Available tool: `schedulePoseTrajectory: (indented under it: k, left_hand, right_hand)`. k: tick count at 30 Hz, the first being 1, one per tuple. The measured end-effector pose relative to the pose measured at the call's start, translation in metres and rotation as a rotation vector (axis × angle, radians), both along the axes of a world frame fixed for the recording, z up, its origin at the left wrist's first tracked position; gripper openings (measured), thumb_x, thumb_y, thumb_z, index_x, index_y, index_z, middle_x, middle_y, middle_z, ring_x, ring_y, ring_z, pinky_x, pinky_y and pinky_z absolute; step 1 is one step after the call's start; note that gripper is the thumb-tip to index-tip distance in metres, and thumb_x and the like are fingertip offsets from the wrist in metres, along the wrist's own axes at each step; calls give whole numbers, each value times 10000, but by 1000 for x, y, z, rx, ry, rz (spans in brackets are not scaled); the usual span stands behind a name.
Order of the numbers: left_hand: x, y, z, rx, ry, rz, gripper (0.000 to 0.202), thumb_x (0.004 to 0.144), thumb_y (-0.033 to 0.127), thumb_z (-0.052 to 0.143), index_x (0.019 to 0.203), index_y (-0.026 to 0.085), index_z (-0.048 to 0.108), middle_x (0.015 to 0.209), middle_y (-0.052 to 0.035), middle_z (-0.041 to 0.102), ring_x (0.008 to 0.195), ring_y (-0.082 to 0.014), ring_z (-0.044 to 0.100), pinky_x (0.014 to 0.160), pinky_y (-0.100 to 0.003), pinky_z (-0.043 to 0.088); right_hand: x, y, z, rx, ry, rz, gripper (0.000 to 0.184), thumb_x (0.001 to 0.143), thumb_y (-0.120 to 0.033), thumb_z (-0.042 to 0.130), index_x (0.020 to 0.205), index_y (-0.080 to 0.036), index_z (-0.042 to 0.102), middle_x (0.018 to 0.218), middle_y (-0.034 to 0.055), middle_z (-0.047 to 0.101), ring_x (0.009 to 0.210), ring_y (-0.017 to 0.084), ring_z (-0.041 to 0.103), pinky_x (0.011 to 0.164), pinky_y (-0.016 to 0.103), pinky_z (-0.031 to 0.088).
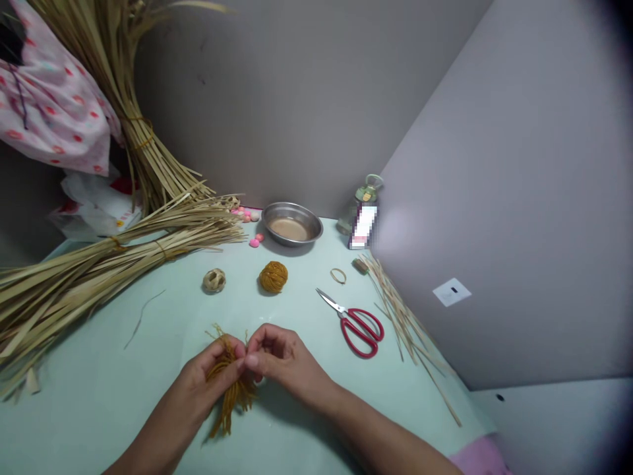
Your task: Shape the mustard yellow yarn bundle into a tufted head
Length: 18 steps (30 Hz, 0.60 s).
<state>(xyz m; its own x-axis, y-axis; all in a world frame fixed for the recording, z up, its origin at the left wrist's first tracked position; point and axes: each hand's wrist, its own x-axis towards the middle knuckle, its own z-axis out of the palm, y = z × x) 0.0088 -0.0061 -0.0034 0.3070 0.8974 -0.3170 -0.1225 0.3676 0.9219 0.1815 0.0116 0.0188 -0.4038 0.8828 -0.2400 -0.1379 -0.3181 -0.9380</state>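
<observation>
In the head view, the tassel (227, 410) of mustard yarn was nearer the person than the yarn ball (273, 277), above the worktop (123, 415). The left hand (208, 377) held it, fingers closed about its upper part, loose ends hanging below. The right hand (291, 364) met it there, thumb and index finger pinched narrow, apparently on a strand; which strand could not be told.

Left of the yarn ball sat a woven ball (214, 281); behind it, the bowl (317, 231) of cloudy liquid; to its right, a ring (341, 282) and the scissors (343, 311), blades apart, with thin strips (401, 316) beyond them.

If the left grip eased, the strands would probably fan out and slip unevenly. A strand pulled too hard by the right fingers might snap or drag others loose; one pulled too weakly might leave the top slack. The right forearm, swung outward, could perhaps knock the scissors.
</observation>
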Motion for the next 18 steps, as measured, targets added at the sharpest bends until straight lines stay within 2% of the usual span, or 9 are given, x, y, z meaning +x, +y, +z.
schedulePoseTrajectory:
  k: [5,9,13,15,18]
  left_hand:
    - [1,1,-1,62,52,-56,248,886,494,678,831,253,654,811,12,617,809,-200,577,766,-291,437]
    - [1,0,2,53,57,-26,237,901,480,662,808,265,624,809,18,610,827,-205,569,756,-288,424]
    - [0,-1,2,39,45,-8,234,925,485,630,837,269,620,845,23,610,860,-202,558,785,-287,416]
    - [-1,-1,0,28,43,-2,234,922,492,634,851,270,617,837,30,587,844,-195,544,778,-286,415]
    - [-1,-1,-1,13,32,-8,236,905,489,658,847,265,611,826,33,567,832,-193,540,776,-291,422]
  right_hand:
    - [1,3,-8,-15,11,-56,508,653,-570,878,743,-161,589,643,-16,600,546,90,489,572,247,348]
    - [4,7,-9,-5,8,-104,497,713,-597,826,741,-154,602,661,1,633,524,85,500,581,247,367]
    - [4,6,-6,22,-16,-94,502,730,-608,808,754,-156,591,680,5,626,526,86,493,582,249,370]
    - [4,5,-4,70,-51,-81,525,766,-655,756,809,-159,589,723,7,614,545,91,496,581,250,380]
    - [6,2,-1,174,-169,-8,578,879,-739,559,841,-162,582,737,4,576,595,107,491,595,254,386]
